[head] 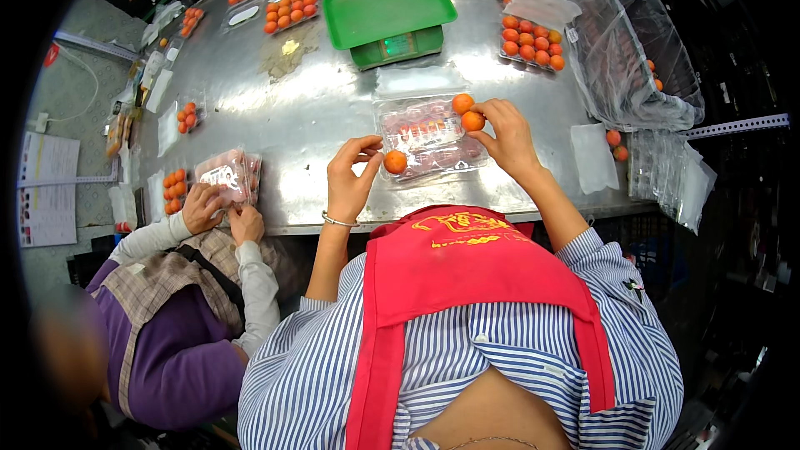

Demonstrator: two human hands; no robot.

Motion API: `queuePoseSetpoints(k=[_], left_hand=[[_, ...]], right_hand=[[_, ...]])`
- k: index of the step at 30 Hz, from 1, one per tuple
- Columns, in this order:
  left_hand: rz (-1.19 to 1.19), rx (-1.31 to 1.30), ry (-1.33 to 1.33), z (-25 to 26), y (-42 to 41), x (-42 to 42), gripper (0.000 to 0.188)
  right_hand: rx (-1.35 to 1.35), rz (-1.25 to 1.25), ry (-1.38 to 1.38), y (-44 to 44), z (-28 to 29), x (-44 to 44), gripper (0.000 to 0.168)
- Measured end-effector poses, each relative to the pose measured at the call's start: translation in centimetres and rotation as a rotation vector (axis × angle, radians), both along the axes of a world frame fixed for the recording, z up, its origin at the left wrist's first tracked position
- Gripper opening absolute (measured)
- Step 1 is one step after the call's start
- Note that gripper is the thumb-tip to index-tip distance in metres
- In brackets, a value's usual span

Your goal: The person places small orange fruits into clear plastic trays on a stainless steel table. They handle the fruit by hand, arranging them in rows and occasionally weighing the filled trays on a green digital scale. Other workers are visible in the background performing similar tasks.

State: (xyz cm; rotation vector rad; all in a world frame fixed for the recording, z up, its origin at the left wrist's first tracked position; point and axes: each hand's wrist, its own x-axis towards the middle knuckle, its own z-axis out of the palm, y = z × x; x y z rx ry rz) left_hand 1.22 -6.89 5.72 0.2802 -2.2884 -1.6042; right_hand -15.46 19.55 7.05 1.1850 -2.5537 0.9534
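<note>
A clear plastic clamshell tray (431, 144) lies on the metal table in front of me, its open lid (422, 81) towards the scale. One round orange-red fruit (463, 104) rests at the tray's far right corner. Just below it, my right hand (507, 137) pinches a second orange fruit (473, 121) between thumb and fingers. A third orange fruit (395, 162) sits at the tray's near left corner. Beside that one is my left hand (355, 172), its thumb and fingers apart and nothing between them; it wears a bracelet at the wrist.
Beyond the tray stands a green scale (390, 9). A filled fruit tray (531, 44) and a plastic-lined crate (631, 56) are at the right, with stacked clear packs (665, 169) at the edge. A co-worker's hands (222, 212) hold a packed tray (225, 175) at the left.
</note>
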Motion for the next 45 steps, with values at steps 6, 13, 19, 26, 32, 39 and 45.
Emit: queuePoseSetpoints(k=[6,13,19,26,32,39,45], left_hand=[[-0.104,-0.335,0.005,-0.2,0.4,0.7,0.053],[-0.107,-0.431,-0.046,-1.8,0.8,0.4,0.059],[-0.098,-0.304,0.016,-2.5,0.0,0.5,0.052],[-0.124,0.716,0.074,0.1,-0.1,-0.4,0.049],[-0.279,1.06,0.116,2.4,0.5,-0.8,0.057],[-0.272,0.896,0.062,4.8,2.6,-1.5,0.058],[-0.181,0.579,0.106,5.2,3.5,-1.9,0.065]], right_hand=[[0.084,0.065,0.02,-0.3,-0.5,0.0,0.043],[0.047,0.088,0.016,0.2,-0.6,0.5,0.036],[-0.077,0.012,0.027,-0.2,0.5,1.6,0.033],[-0.102,0.095,-0.04,-1.4,1.9,3.9,0.028],[-0.161,0.099,-0.152,-2.1,3.0,4.6,0.026],[-0.298,0.064,-0.507,-2.4,3.9,5.4,0.022],[-0.514,0.062,-0.892,-2.8,4.1,5.4,0.023]])
